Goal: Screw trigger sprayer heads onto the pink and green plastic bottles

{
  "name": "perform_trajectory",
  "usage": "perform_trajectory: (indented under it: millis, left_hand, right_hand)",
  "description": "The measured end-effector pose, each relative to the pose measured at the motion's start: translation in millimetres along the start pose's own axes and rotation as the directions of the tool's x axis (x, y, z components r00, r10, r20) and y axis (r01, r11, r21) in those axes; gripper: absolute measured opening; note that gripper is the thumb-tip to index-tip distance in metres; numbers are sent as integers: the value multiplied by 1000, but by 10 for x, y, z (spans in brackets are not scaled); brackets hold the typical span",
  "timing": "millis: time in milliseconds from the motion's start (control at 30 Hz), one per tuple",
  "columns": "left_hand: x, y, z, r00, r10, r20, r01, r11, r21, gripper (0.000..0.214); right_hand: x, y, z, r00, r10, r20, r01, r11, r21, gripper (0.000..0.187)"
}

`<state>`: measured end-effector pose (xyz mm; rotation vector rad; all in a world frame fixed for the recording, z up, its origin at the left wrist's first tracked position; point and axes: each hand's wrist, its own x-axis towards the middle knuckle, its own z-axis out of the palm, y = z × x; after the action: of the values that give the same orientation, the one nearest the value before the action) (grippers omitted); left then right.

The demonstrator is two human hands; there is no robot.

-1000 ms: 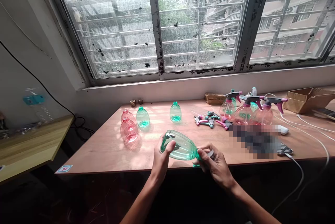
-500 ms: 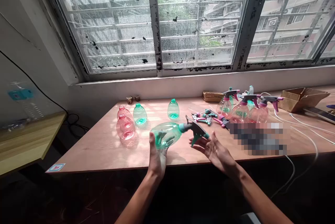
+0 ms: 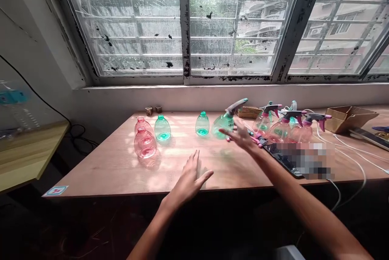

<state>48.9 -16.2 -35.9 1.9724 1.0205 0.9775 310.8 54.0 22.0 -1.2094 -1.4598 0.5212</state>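
A green spray bottle (image 3: 223, 125) with a grey trigger head leans, slightly blurred, in my right hand (image 3: 241, 135). The thumb lies across its near side, and the other fingers are partly hidden. Its green-tinted shadow falls on the tabletop in front of it. My left hand (image 3: 190, 177) is open above the table's front part, fingers stretched out and holding nothing. Just left of the spray bottle stands a green bottle without a head (image 3: 202, 124). Behind my right hand and wrist, pink and green trigger heads (image 3: 258, 139) lie partly covered.
Farther left on the wooden table (image 3: 106, 170) stand another green bottle (image 3: 163, 129) and two pink bottles (image 3: 145, 144). Pink spray bottles (image 3: 278, 130) with heads are at right, behind a dark flat device (image 3: 282, 158), partly pixelated. White cables (image 3: 352, 162) run past a cardboard box (image 3: 346, 118).
The green spray bottle has gone from my left hand to my right, moving back and right and tipping more upright. My left hand has let go and opened.
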Motion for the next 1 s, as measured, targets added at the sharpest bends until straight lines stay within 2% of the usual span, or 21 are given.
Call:
perform_trajectory:
  millis: [67, 100, 200, 333, 433, 600, 800, 900, 1000]
  left_hand:
    - [4, -23, -15, 1000, -20, 1, 20, 1000, -10, 83]
    - [5, -25, -9, 999, -32, -3, 32, 999, -8, 82]
    - [1, -4, 30, 999, -49, -5, 49, 997, 55, 79]
    - [-18, 39, 36, 998, -54, 29, 49, 986, 160, 75]
    - [-35, 52, -4, 996, -87, 38, 80, 985, 152, 70]
    - [-61, 60, -62, 993, -121, 14, 121, 993, -6, 63]
    - [-52, 87, -82, 984, -177, 29, 179, 981, -79, 62]
    - [-40, 82, -80, 988, -157, 2, 156, 986, -65, 61]
    - [-60, 54, -70, 988, -153, -19, 152, 988, -39, 62]
  right_hand:
    - [465, 199, -216, 987, -48, -156, 9, 970, -242, 73]
    - [679, 295, -308, 973, -40, -229, -41, 939, -341, 69]
    - [1198, 565, -493, 933, -5, -359, -155, 896, -416, 66]
    - [1590, 911, -528, 884, 57, -465, -289, 847, -446, 66]
    - [1736, 1169, -458, 845, 107, -523, -374, 817, -438, 64]
    - [1839, 1529, -322, 779, 188, -598, -495, 771, -402, 68]
    - [1830, 1709, -300, 720, 240, -651, -571, 738, -359, 79]
    - [1831, 1677, -310, 722, 264, -640, -576, 742, -344, 89]
    - [1806, 1574, -267, 758, 283, -588, -549, 762, -342, 102]
